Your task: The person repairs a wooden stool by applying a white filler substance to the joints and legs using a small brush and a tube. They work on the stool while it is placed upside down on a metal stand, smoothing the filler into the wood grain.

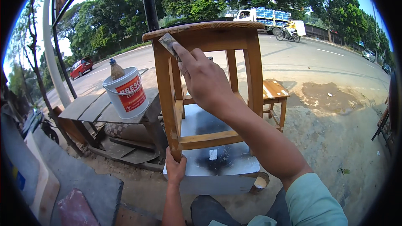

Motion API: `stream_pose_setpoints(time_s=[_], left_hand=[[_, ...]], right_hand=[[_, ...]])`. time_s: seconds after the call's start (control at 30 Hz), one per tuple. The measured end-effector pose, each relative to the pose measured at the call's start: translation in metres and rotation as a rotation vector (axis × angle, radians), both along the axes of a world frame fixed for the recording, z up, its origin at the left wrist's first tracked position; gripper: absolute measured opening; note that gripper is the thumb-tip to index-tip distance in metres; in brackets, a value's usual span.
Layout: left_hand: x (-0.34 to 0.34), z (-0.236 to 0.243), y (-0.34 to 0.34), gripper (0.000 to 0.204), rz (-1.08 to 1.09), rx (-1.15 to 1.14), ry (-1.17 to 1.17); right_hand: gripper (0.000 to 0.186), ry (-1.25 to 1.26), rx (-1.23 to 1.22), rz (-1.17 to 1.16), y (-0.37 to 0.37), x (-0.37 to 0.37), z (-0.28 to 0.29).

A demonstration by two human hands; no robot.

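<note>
A wooden stool (209,145) with a brown finish stands in front of me on a white, dark-stained box-like stand (240,165). My left hand (175,168) is closed around the foot of its near left leg. My right hand (205,77) grips a putty knife (167,44) with a flat, smeared grey blade. Its index finger lies along the blade, which is against the top of that same leg, just under the seat edge. Most of the knife's handle is hidden by the hand.
A white bucket (133,100) with a bottle (116,70) in it stands on a low wooden table (83,111) at left. Another stool (274,88) stands behind at right. A tin (260,182) sits by the stand's near right corner. Vehicles are on the road (310,54).
</note>
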State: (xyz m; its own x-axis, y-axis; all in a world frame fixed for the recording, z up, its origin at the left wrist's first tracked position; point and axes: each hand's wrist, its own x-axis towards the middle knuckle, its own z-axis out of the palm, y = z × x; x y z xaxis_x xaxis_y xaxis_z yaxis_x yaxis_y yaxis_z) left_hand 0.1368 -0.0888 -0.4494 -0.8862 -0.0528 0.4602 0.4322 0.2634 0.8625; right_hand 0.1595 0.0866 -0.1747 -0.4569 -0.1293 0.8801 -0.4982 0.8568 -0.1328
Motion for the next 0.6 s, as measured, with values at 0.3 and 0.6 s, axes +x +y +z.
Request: stream_pose_setpoints(time_s=[0.3, 0.6], left_hand=[[0.003, 0.002, -0.002, 0.056, 0.020, 0.012, 0.027], [0.001, -0.001, 0.003, 0.057, 0.034, 0.017, 0.024]], right_hand=[[0.045, -0.001, -0.201, 0.158, 0.074, 0.056, -0.042], [0.041, 0.118, -0.167, -0.256, 0.165, 0.050, -0.037]])
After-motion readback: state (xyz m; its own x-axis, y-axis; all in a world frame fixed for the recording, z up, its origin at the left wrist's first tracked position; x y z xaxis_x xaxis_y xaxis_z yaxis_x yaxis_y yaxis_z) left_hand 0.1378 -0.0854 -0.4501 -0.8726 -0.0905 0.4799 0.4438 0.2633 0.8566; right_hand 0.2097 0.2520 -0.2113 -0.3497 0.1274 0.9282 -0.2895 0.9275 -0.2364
